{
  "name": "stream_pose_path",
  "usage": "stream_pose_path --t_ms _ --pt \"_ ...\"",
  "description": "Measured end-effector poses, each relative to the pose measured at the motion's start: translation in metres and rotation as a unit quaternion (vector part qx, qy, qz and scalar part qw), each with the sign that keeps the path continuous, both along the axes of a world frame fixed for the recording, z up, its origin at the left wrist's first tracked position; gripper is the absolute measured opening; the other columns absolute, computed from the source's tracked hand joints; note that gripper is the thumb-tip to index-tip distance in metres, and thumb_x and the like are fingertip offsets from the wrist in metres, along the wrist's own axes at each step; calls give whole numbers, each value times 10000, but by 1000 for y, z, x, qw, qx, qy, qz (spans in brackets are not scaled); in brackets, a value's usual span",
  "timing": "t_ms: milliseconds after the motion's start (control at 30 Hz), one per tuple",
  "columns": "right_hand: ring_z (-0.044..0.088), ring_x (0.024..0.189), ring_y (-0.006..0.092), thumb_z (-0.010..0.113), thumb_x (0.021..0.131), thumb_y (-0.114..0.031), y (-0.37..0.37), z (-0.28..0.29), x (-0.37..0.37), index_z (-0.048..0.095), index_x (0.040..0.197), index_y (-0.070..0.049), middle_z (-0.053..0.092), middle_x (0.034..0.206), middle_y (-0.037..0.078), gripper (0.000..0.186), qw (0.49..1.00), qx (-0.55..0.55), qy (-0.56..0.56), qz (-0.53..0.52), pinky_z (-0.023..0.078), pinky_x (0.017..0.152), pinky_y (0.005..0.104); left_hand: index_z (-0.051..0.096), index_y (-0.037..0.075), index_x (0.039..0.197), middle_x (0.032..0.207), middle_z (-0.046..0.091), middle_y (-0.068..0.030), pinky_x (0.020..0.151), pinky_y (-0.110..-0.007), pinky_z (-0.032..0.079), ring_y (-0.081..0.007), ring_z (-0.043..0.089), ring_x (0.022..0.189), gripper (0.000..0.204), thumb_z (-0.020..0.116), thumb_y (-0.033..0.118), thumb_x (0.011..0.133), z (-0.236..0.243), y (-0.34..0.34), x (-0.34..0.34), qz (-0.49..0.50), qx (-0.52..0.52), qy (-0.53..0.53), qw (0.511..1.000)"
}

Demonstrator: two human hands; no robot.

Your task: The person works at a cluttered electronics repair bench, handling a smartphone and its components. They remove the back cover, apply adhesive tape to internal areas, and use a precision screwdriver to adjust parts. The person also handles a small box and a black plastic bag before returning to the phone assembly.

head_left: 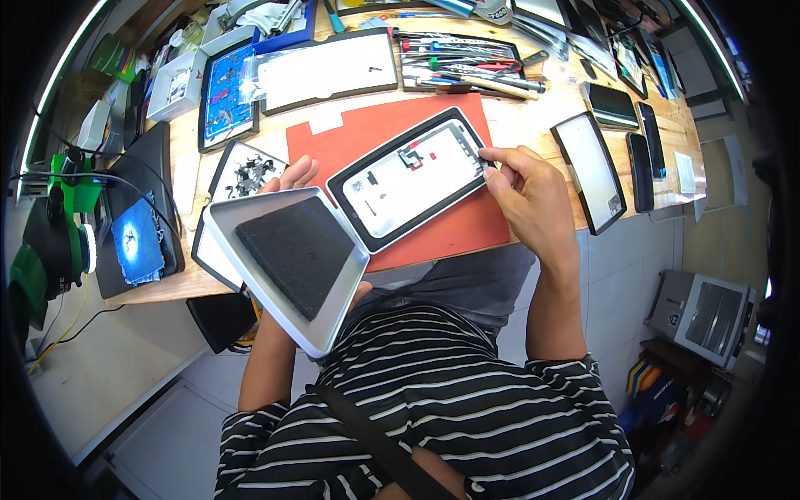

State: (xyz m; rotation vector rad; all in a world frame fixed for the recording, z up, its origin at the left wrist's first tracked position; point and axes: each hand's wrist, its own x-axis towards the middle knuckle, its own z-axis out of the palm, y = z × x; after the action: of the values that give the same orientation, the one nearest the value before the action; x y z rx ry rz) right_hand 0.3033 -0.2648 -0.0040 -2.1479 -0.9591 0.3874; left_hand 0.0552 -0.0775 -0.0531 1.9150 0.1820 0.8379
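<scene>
My left hand (298, 172) holds a white box lid (354, 287) from behind, with most of the fingers hidden by it. A dark grey foam pad (296, 250) lines the inside of the lid. The lid's upper right side meets a white box tray (386, 244) with a black inner border; whether they are hinged I cannot tell. Inside the tray, on a white base, lie small black, red and green parts (412, 156). At the tray's right end my right hand (533, 187) pinches thumb and fingers together; a small dark thing between them is too hidden to name.
Under the tray lies an orange-red mat (450, 221). Small black parts fill a shallow tray (250, 171) to the left. Screwdrivers and tweezers (467, 62) lie in a holder behind. A white-lined tray (590, 171) and several phones (640, 171) are at right. A green lamp (71, 242) stands far left.
</scene>
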Motion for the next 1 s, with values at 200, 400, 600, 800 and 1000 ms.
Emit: stream_pose_path --t_ms 200,400,600,800,1000 --pt "474 664 98 684 963 -129 11 3 -5 714 1261 54 528 755 19 351 998 -59 -13 0 424 632 290 191 76 1635 1582 363 -319 1170 -573 387 -447 431 1465 1355 960 531 616 -5 -1 2 17 18 -21 999" --pt "479 570 116 702 945 -224 19 -4 1 733 1128 65 516 619 21 343 992 -41 89 -75 398 563 331 219 -12 1585 1552 396 -283 1190 -537 385 -395 467 1427 1359 1026 354 555 5 -4 16 28 19 -3 999" --pt "497 578 16 751 972 -175 20 -10 17 660 941 -18 613 696 -43 184 951 109 284 -59 356 515 183 269 -7 1606 1498 494 -234 1156 -480 412 -363 537 1352 1275 976 375 616 39 -13 44 72 132 187 971" --pt "611 588 58 728 972 -116 13 -8 14 636 1210 56 718 829 54 307 906 204 372 -6 474 499 186 243 16 1633 1457 538 -235 1067 -492 423 -386 562 1271 1304 956 372 601 49 -20 62 73 171 228 956" --pt "749 761 175 712 934 -77 -20 5 46 549 1378 100 756 962 131 505 904 242 325 -137 648 685 308 245 60 1644 1392 570 -209 1032 -512 402 -376 548 1271 1279 949 375 623 52 -24 63 70 184 219 956"
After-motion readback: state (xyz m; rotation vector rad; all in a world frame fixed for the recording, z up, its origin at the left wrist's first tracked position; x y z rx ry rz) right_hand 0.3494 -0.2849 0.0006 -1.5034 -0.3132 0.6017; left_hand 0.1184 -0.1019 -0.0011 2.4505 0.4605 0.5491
